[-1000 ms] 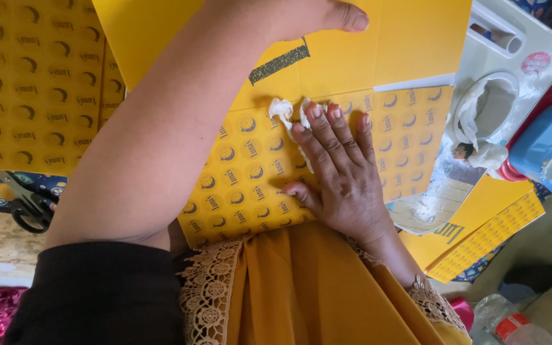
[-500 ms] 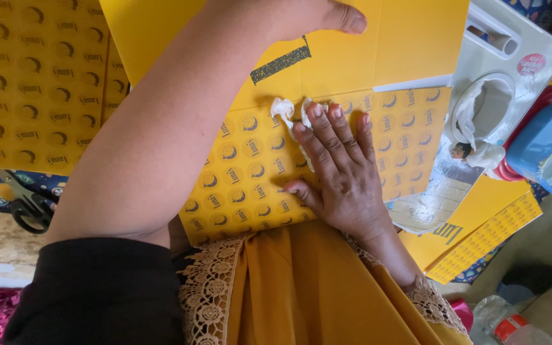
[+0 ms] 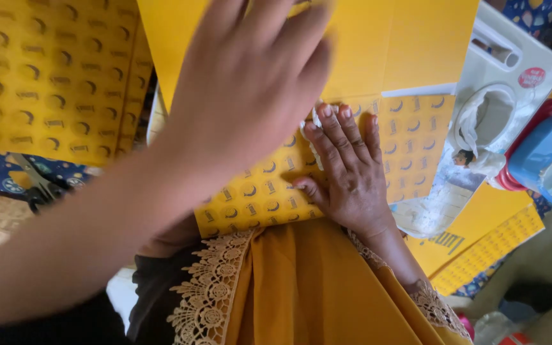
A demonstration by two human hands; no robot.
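Pressing looks the step in hand: the printed yellow sheet (image 3: 410,137), long axis left to right, lies on the lap under the plain yellow flap (image 3: 391,45), the right hand (image 3: 346,169) flat on it, fingers pointing away, gripping nothing; the left hand (image 3: 250,76), blurred and empty, hovers above; next, firm smoothing.
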